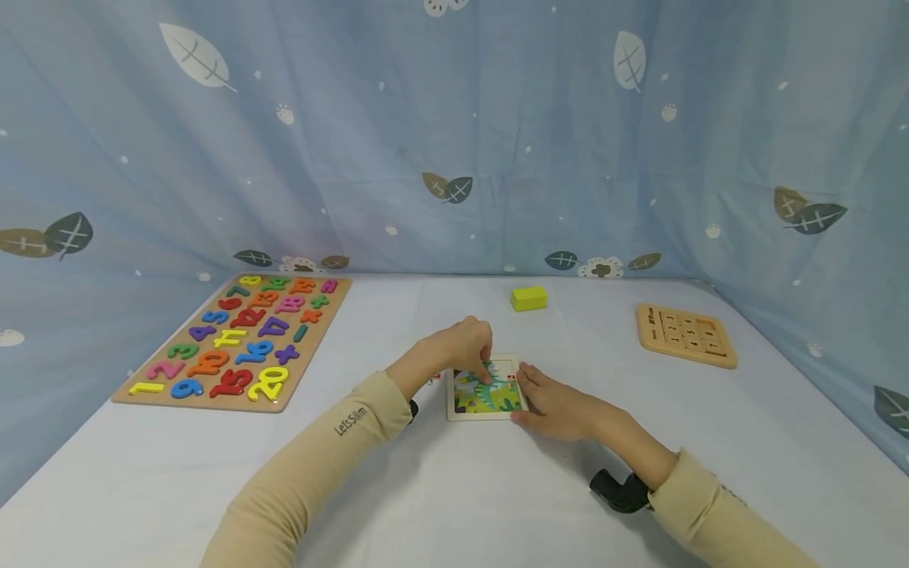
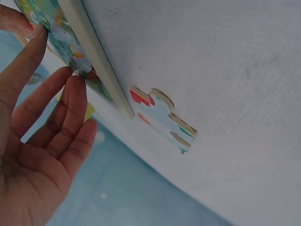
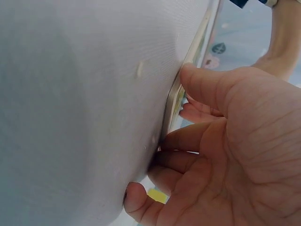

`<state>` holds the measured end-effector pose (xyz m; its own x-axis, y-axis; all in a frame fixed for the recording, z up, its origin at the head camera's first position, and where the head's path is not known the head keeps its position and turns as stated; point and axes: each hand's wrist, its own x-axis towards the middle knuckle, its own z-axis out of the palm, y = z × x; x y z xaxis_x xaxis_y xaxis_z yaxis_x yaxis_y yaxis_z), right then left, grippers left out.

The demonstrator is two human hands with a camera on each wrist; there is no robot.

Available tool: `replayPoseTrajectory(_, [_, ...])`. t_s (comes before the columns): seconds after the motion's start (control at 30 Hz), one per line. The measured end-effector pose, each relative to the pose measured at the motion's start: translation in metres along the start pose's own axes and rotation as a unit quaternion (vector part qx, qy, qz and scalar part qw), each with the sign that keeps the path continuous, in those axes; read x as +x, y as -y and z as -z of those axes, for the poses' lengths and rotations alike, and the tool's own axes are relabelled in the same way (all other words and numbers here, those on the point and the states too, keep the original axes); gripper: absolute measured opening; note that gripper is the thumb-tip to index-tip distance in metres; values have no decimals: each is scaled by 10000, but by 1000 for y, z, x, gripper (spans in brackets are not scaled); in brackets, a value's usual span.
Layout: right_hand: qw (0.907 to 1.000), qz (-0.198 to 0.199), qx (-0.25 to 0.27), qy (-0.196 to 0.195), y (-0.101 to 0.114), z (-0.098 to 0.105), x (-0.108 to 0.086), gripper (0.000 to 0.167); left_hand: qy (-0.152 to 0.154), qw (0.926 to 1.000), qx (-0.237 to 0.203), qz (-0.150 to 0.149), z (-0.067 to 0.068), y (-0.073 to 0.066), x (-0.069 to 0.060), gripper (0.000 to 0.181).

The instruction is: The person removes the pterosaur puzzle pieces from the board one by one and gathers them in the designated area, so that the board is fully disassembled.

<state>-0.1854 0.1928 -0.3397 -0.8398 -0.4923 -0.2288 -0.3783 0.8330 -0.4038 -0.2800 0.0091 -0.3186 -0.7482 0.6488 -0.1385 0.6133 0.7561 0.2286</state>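
Note:
A small jigsaw puzzle point(image 1: 483, 401) with a green dinosaur picture lies in a pale frame point(image 2: 96, 44) on the white table. My left hand point(image 1: 458, 347) reaches over it from the left; thumb and index fingertips meet at the picture surface, with the other fingers loosely extended. No raised piece shows between them. My right hand point(image 1: 568, 409) rests at the right side of the frame, its thumb near the lower corner and its fingertips against the edge point(image 3: 170, 110). A loose jigsaw piece point(image 2: 160, 115) lies beside the frame, mostly hidden by my left hand in the head view.
A wooden number board point(image 1: 234, 343) with colourful numerals lies at the left. Behind the puzzle stands a yellow-green block point(image 1: 529, 298). A wooden sliding number puzzle point(image 1: 686, 335) lies at the right. A blue leaf-patterned curtain point(image 1: 454, 142) hangs behind the table.

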Motion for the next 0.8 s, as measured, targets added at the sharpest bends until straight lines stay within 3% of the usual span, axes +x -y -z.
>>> replayPoseTrajectory(0.43, [10000,-20,-9,-11,0,-2,1,73,25,9994,-335,78,-3,6,-1,30])
replayPoseTrajectory(0.8, [10000,-57,-54,-27,0,-1,1,73,101,9995,-260,-148,-3,4,1,28])
